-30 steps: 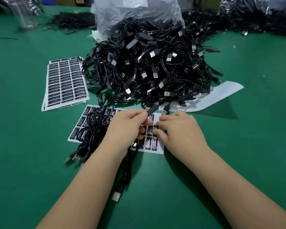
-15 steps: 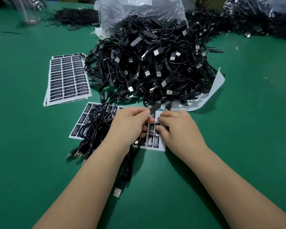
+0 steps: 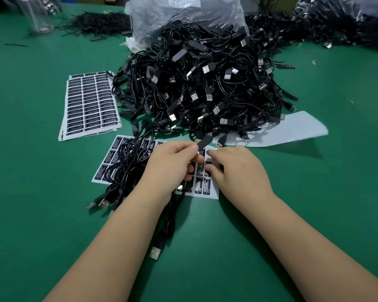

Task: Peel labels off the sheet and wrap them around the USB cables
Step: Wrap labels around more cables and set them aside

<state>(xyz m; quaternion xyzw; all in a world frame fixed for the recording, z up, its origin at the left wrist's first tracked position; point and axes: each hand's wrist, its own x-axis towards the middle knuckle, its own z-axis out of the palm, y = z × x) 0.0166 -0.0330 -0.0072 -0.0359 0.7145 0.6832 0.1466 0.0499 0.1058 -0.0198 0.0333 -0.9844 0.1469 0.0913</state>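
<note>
Green felt-like matting [image 3: 42, 192] covers the whole bench I'm looking down on. At its centre lies a white label sheet [image 3: 213, 194] of black rectangular stickers; on the nearest ones I can read "LED CONTROLLER" in white, the smaller lines too fine to make out. My left hand [image 3: 170, 166] pinches a small flat black piece [image 3: 204, 142] between thumb and forefinger, its end tilted up toward 1 o'clock; I cannot tell whether it is a peeled label or a cable's inline box. My right hand [image 3: 238, 171] rests on the sheet's right part, fingers curled down onto the stickers; whether they grip one is hidden from me.

One thin black cable [image 3: 168, 223] runs from under my left hand toward 6 o'clock, ending in a silver USB plug [image 3: 155, 252]. A looped bundle of cables [image 3: 127, 162] lies across the sheet's left half, toward 9 o'clock.

At 12 o'clock sits a big tangled heap of black USB cables [image 3: 205, 83], spilling from a crinkled clear plastic bag [image 3: 183, 16]. A stack of full label sheets [image 3: 90, 103] lies at 10 o'clock, and one bare white backing sheet [image 3: 292, 131] at 2 o'clock.
</note>
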